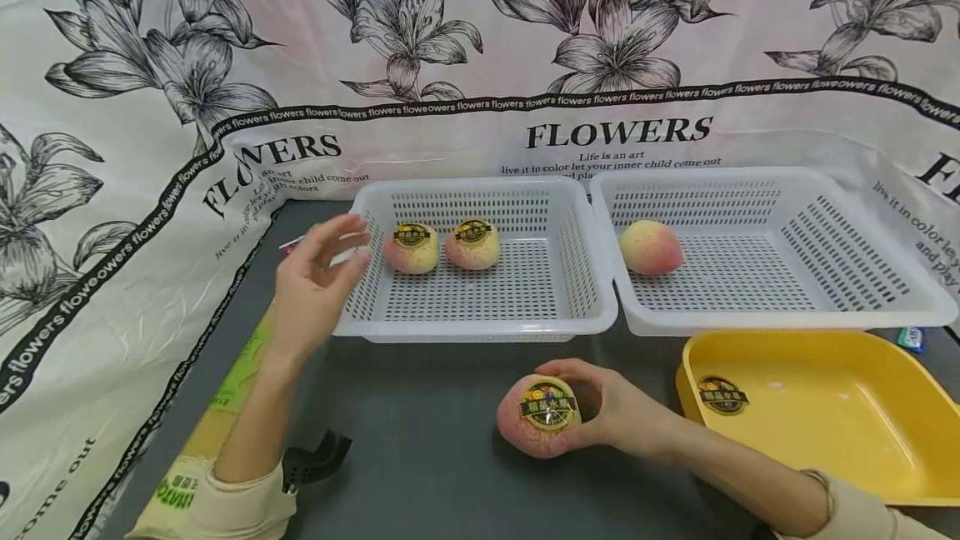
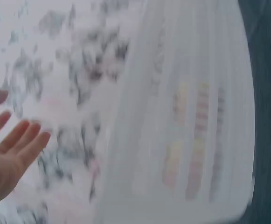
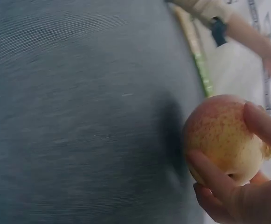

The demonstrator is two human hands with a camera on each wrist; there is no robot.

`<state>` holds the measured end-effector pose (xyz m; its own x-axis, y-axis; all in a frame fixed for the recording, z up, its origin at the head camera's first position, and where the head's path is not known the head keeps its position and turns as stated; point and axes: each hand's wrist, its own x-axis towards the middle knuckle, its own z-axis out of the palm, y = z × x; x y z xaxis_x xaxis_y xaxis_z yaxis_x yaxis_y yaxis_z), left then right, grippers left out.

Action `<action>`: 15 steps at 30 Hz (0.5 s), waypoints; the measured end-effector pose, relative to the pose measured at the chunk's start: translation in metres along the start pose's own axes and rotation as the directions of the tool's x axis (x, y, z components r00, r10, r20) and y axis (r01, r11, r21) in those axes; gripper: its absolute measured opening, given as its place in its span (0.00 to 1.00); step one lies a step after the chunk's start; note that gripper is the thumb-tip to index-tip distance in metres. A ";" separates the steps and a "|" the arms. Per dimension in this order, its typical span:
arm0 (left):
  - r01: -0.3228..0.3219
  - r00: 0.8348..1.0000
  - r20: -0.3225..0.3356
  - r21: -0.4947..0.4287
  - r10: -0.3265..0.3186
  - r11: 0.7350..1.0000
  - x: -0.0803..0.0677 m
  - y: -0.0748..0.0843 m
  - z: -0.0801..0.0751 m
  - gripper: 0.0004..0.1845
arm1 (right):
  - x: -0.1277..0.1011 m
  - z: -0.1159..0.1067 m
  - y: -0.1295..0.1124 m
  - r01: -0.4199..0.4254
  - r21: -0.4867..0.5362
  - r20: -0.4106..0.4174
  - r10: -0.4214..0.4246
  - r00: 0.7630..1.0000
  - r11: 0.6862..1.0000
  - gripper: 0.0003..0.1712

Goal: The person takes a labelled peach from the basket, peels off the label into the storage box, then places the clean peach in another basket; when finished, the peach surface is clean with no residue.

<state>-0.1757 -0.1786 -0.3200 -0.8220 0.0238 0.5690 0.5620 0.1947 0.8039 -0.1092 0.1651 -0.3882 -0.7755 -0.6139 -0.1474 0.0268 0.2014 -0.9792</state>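
Observation:
My right hand [image 1: 626,411] grips a peach [image 1: 525,423] over the dark table, fingers and thumb round its right side. A black-and-gold round label [image 1: 549,405] on this peach faces up. In the right wrist view the same peach [image 3: 221,135] shows its red-speckled yellow skin. My left hand [image 1: 315,286] is raised beside the left end of a white basket [image 1: 480,327], holding nothing; its fingers [image 2: 21,140] look loosely extended in the left wrist view. Inside that basket sit two labelled peaches, a left one [image 1: 412,255] and a right one [image 1: 474,252].
Another white basket [image 1: 787,321] on the right holds one peach [image 1: 651,248], no label visible. A yellow bin [image 1: 825,440] stands in front of it, a round label [image 1: 722,395] inside. A green-and-yellow package [image 1: 232,382] lies under the left forearm. Flower-printed cloth [image 1: 450,140] hangs behind.

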 end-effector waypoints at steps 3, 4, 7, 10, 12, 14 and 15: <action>-0.034 0.980 0.189 -0.124 0.057 0.992 -0.014 0.010 0.024 0.22 | -0.002 0.001 0.011 -0.001 -0.018 -0.012 0.001 1.000 1.000 0.39; -0.031 0.965 0.252 -0.163 0.072 0.986 -0.019 0.012 0.033 0.22 | -0.002 0.001 0.013 0.008 -0.032 -0.017 -0.008 1.000 0.999 0.39; 0.034 0.897 0.436 -0.230 0.072 0.973 -0.037 0.015 0.060 0.24 | -0.004 0.002 0.015 0.027 -0.049 -0.026 -0.028 0.999 0.998 0.40; 0.096 0.791 0.611 -0.144 0.012 0.985 -0.056 0.013 0.087 0.30 | -0.005 0.003 0.016 0.035 -0.057 -0.031 -0.037 0.999 0.998 0.41; 0.086 0.712 0.700 -0.013 -0.053 0.996 -0.067 0.009 0.101 0.36 | -0.005 0.004 0.016 0.044 -0.066 -0.034 -0.047 0.998 0.997 0.41; 0.040 0.641 0.759 0.115 -0.114 0.993 -0.075 0.003 0.112 0.40 | -0.005 0.003 0.016 0.053 -0.084 -0.036 -0.056 0.998 0.995 0.41; 0.022 0.615 0.776 0.157 -0.137 0.987 -0.078 0.001 0.116 0.42 | -0.005 0.003 0.016 0.047 -0.095 -0.036 -0.051 0.998 0.994 0.41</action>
<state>-0.1214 -0.0667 -0.3840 -0.6541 0.7491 0.1048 0.5224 0.3471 0.7789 -0.1029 0.1693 -0.4034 -0.7981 -0.5953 -0.0925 -0.0697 0.2438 -0.9673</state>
